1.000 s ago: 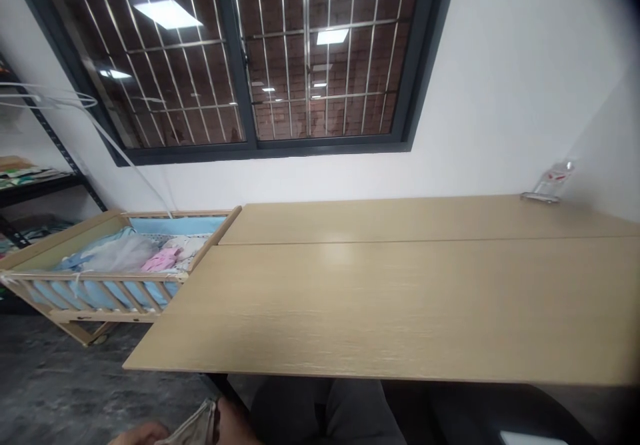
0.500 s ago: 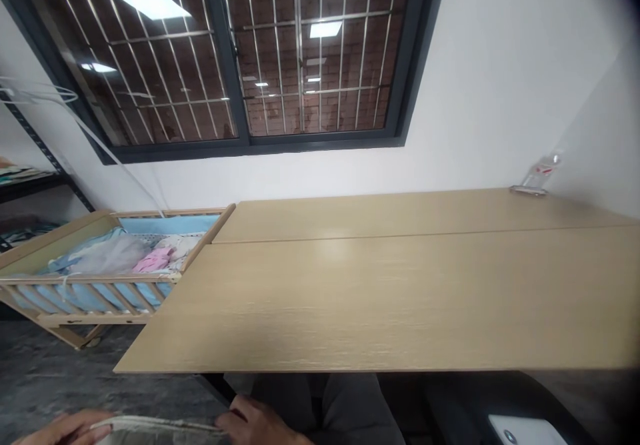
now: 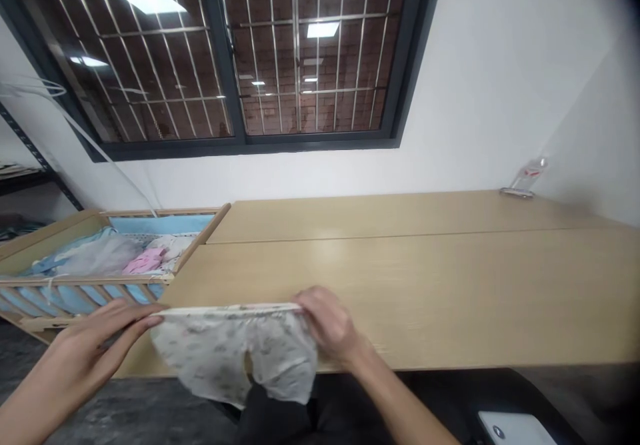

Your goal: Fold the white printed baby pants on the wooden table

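Observation:
A small pair of white baby shorts with a faint grey print hangs stretched between my two hands, over the near edge of the light wooden table. My left hand pinches the left end of the waistband. At the right end, my right hand grips the waistband above the tabletop. The two short legs of the garment dangle below the table's edge.
A wooden baby cot with blue lining, a pink garment and other cloth stands against the table's left end. A clear plastic bottle lies at the far right by the wall. A barred window is above; a white device shows bottom right.
Both hands have risen from below the table's edge, bringing the shorts up and stretching the waistband out level. The view has shifted slightly to the right.

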`<state>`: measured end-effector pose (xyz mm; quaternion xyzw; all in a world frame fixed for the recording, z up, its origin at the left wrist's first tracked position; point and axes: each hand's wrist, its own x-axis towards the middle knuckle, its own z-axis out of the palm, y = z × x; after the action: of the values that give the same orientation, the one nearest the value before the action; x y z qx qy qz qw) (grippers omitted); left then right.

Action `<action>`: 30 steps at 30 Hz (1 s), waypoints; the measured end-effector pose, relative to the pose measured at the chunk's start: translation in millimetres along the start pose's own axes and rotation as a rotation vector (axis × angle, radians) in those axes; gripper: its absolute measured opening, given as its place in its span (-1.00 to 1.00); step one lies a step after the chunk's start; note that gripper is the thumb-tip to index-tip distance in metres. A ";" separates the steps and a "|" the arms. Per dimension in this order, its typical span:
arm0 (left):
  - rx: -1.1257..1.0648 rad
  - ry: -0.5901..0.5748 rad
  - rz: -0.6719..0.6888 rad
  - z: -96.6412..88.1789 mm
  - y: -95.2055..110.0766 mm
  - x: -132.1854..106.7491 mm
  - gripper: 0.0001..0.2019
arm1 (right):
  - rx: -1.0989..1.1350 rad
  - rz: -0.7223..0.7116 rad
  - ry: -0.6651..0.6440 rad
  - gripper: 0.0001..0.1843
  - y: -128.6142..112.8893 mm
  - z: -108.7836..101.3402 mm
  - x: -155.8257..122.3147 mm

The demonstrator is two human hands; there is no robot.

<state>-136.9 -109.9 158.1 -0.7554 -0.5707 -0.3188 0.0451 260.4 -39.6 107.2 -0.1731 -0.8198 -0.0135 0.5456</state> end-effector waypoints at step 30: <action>0.113 -0.366 -0.384 326.5 37.2 211.1 -0.75 | -0.207 0.881 -0.391 -0.78 309.4 21.4 -57.6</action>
<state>67.3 194.2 22.8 -0.6747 -0.7190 -0.1474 -0.0779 353.6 240.1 -4.8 -0.5561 -0.7501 0.1697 0.3152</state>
